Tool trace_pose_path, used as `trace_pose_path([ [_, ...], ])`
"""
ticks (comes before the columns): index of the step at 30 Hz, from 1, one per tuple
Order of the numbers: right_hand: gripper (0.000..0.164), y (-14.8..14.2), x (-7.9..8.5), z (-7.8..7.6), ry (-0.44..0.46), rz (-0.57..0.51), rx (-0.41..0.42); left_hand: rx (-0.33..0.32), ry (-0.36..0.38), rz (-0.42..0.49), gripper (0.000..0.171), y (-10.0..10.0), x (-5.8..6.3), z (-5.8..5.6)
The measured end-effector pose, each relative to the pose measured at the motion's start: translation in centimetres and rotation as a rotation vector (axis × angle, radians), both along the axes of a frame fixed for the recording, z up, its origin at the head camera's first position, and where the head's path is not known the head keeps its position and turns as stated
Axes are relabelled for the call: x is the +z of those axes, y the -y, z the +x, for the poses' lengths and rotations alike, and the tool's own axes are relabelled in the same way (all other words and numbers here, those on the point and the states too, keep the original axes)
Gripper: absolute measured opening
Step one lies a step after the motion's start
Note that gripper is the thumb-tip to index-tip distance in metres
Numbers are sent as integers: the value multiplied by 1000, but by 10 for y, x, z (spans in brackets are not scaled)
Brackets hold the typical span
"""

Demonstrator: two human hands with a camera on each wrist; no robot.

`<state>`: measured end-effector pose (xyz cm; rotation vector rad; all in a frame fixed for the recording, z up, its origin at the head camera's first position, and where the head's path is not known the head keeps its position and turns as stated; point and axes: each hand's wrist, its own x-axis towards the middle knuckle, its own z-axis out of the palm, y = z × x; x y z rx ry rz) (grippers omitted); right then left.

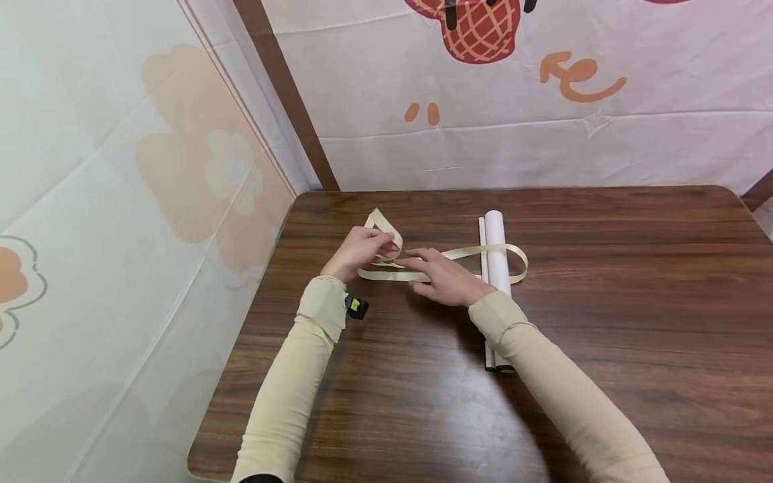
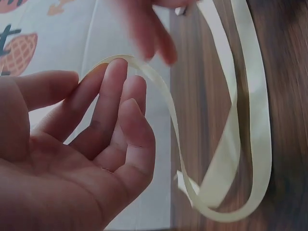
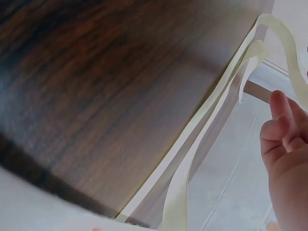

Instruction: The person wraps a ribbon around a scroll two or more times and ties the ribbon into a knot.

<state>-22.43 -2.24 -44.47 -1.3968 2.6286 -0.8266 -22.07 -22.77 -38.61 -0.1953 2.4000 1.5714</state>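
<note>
A long cream ribbon [image 1: 465, 252] lies in a stretched loop on the table, crossing over a white roll at its right end. My left hand [image 1: 361, 251] pinches the ribbon between thumb and forefinger; its other fingers curl loosely in the left wrist view, where the ribbon [image 2: 260, 110] hangs down in a bend. My right hand [image 1: 447, 276] reaches in from the right, fingers loosely extended beside the left fingertips, over the lower strand. It is blurred at the top of the left wrist view. The right wrist view shows the right hand [image 3: 286, 144] beside the ribbon [image 3: 178, 192].
The white roll [image 1: 498, 251] lies lengthwise with a thin pale bar [image 1: 482, 235] along its left side, partly under my right forearm. A small black object with a yellow mark [image 1: 356, 307] is by my left wrist. Printed curtains border the brown wooden table [image 1: 628, 302].
</note>
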Motion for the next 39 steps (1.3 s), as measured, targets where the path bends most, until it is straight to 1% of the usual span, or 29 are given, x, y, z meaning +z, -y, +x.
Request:
trace_pose_path([
  [2, 51, 0, 0, 0, -5, -9, 6, -18, -1, -5, 35, -5, 1, 0],
  [5, 52, -1, -1, 0, -22, -20, -3, -32, -6, 5, 34, -11, 2, -1],
  [11, 50, -4, 0, -2, -56, -46, -54, -25, -2, 10, 34, -18, 3, -2],
  [15, 48, -9, 3, -1, -58, -64, -93, -33, -21, -45, 32, -16, -1, -3],
  [17, 47, -13, 5, -1, -56, -76, -100, -50, -40, -99, 31, -13, -5, -2],
  [19, 48, -17, 8, -1, -51, -85, -107, -73, -68, -175, 31, -9, -8, -2],
  [24, 52, -29, 18, -3, -22, -88, -157, -122, -138, -426, 30, -1, -18, 0],
  [27, 53, -38, 24, -6, -1, -87, -185, -144, -161, -542, 31, 5, -25, -2],
  [32, 50, -59, 27, -14, 13, -107, -227, -183, -172, -634, 43, 14, -38, -4],
  [33, 50, -64, 27, -16, 21, -114, -238, -187, -168, -653, 43, 15, -40, -4],
  [36, 51, -78, 26, -20, 31, -125, -278, -186, -149, -706, 38, 18, -45, -3],
  [39, 54, -92, 25, -24, 31, -135, -326, -172, -135, -749, 27, 21, -47, -2],
])
